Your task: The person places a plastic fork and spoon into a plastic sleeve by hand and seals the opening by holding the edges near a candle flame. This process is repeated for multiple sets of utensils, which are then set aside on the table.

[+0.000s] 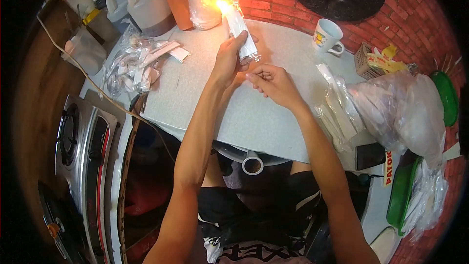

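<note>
One packet up at the flame, two hands working it.

I see my left hand (228, 61) gripping one clear plastic packet (242, 32) over the surface's (254, 117) far edge, its top at a flame. My right hand (273, 82) sits just beside, fingers curled, pinching nothing I can make out. One mug (327, 35) near the far right corner, two white jugs (146, 2) far left; "PATOK" reads at the right edge.

a single head-worn camera is looking forward and steeply down over the wearer's own forearms onto a pale table (254, 117), sitting close above it. its fisheye lens is bending the edges, taking in a gas stove (78, 142) at left and a brick wall (415, 14) beyond.
</note>
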The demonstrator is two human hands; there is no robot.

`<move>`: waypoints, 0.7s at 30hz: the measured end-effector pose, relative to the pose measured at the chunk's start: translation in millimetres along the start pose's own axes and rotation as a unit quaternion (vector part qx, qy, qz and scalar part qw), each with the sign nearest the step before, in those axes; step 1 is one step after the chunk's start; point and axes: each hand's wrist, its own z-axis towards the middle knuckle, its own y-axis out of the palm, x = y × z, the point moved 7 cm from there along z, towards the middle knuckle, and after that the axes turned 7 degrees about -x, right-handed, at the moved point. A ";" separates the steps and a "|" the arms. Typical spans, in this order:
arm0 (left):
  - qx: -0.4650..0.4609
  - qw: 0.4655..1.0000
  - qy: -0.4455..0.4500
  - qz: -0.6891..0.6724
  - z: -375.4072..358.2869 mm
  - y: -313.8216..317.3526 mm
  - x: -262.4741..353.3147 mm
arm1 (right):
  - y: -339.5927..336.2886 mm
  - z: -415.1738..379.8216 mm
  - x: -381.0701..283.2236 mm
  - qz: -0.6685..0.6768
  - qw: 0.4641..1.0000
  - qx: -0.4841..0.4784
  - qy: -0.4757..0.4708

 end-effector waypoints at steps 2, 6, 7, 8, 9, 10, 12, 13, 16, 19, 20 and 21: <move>-0.018 1.000 0.003 -0.008 0.8 1.9 -0.9 | -0.4 -0.4 -0.7 -0.003 1.000 0.001 -0.001; -0.027 0.999 0.004 -0.021 0.6 4.7 -1.9 | -0.3 -1.0 -2.2 -0.001 1.000 0.000 -0.005; -0.030 0.999 0.005 -0.023 0.3 5.6 -1.8 | -0.6 -1.0 -1.5 -0.010 1.000 0.001 0.000; -0.031 0.999 0.005 -0.023 0.1 6.6 -1.9 | -0.9 -1.2 -1.4 -0.010 1.000 0.002 0.000; -0.025 0.999 0.008 -0.026 -0.1 6.7 -1.2 | -1.2 -1.1 -1.1 -0.010 1.000 0.002 0.001; -0.018 0.999 0.012 -0.028 -0.2 6.5 -0.5 | -1.3 -1.0 -1.2 -0.011 1.000 0.002 0.003; -0.011 0.999 0.016 -0.033 -0.1 6.1 0.4 | -1.6 -2.2 -4.1 -0.013 1.000 0.004 0.014; -0.003 0.999 0.020 -0.039 -0.4 5.1 1.0 | -1.6 -3.0 -4.7 -0.016 1.000 0.005 0.026; -0.005 0.999 0.035 -0.041 -1.9 5.4 4.3 | -0.5 -4.1 -8.9 0.005 1.000 0.002 0.011; 0.002 0.998 0.035 -0.051 -2.2 6.8 5.4 | -0.4 -2.2 -5.0 0.011 1.000 -0.002 0.008; 0.002 0.998 0.035 -0.051 -2.6 7.1 5.5 | -0.4 -2.4 -4.8 0.010 1.000 -0.002 0.009; 0.005 0.998 0.037 -0.053 -2.7 7.0 6.1 | -0.7 -2.4 -4.7 0.008 1.000 0.001 0.010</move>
